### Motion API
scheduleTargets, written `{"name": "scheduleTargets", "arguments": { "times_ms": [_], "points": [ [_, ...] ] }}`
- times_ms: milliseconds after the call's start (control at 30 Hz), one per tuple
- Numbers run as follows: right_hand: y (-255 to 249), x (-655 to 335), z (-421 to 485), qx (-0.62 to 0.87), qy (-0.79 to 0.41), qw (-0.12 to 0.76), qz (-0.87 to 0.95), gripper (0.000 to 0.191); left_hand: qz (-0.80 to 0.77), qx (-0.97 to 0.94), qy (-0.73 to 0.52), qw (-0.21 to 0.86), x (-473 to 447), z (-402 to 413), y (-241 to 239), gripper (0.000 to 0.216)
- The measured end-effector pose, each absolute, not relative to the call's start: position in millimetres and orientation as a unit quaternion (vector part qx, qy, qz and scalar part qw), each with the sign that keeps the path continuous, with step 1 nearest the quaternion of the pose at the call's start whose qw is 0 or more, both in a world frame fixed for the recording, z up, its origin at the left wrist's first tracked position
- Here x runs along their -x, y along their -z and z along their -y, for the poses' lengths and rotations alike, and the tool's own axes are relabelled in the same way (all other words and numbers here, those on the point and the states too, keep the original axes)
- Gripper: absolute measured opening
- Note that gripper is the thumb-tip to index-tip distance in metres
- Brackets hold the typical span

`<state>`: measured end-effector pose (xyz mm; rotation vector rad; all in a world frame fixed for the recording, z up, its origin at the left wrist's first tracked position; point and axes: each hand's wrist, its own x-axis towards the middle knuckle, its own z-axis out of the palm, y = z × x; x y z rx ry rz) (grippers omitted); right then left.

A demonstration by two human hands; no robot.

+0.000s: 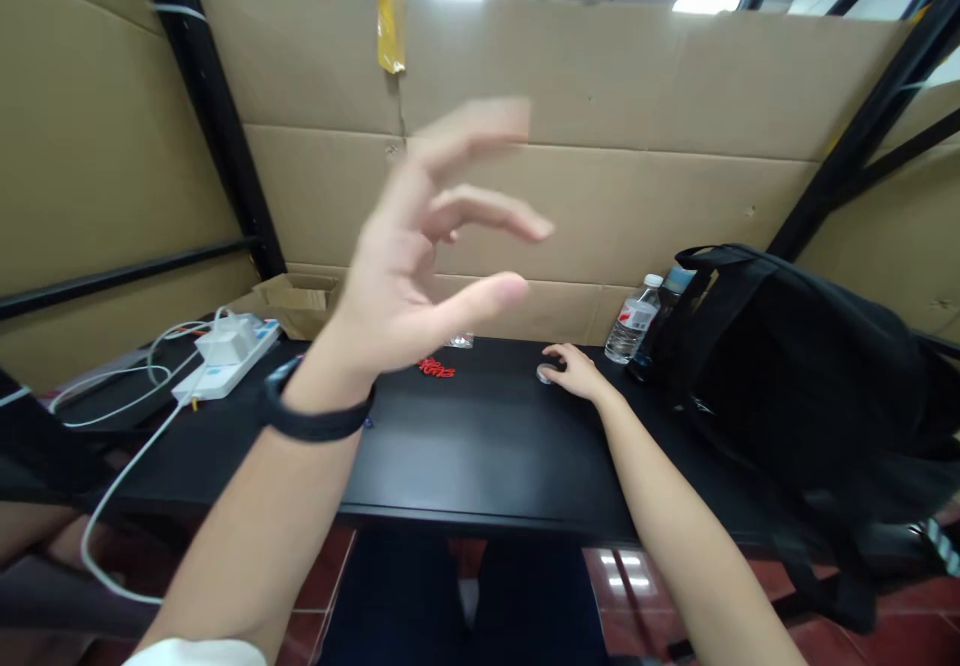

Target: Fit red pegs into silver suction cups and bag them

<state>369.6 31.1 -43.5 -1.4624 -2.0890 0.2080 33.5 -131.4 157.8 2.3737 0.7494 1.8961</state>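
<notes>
My left hand is raised in the air above the black table, fingers spread and curved, blurred, holding nothing. A black band sits on its wrist. My right hand rests on the table farther back, its fingers on a small round silver object. Whether it grips the object or only touches it is unclear. A red logo and a small clear item on the table are partly hidden behind my left hand.
A black backpack fills the table's right side, with a water bottle beside it. A white power strip with plugs and cables lies at the left. Cardboard walls and black frame posts enclose the table. A small cardboard box stands behind.
</notes>
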Motion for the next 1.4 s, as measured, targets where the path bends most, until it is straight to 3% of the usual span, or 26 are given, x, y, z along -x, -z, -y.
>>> {"name": "scheduleTargets", "arguments": {
  "times_ms": [133, 233, 367, 700, 833, 1400],
  "points": [
    [46.7, -370.2, -30.8, 0.513, -0.117, 0.238, 0.816, 0.047, -0.359, -0.856, -0.373, 0.005, -24.0, 56.8, -93.7, 0.015],
    [44.6, -368.2, -27.9, 0.503, -0.122, 0.248, 0.819, 0.041, -0.453, -0.868, -0.205, 0.003, -8.3, 8.3, -24.5, 0.01],
    [42.0, -366.3, -25.2, 0.506, -0.122, 0.249, 0.817, 0.039, -0.465, -0.863, -0.196, 0.007, 5.9, -18.2, 28.7, 0.009],
    [38.6, -364.7, -20.2, 0.522, -0.12, 0.258, 0.804, 0.036, -0.498, -0.843, -0.201, 0.003, -0.2, -5.7, 31.9, 0.018],
    [37.8, -364.9, -20.8, 0.521, -0.104, 0.261, 0.806, 0.035, -0.519, -0.833, -0.193, 0.001, -1.5, 2.4, 30.0, 0.009],
    [45.8, -367.6, -29.7, 0.512, -0.114, 0.289, 0.801, 0.03, -0.537, -0.819, -0.197, -0.035, -12.8, 5.7, 37.0, 0.013]
  ]
}}
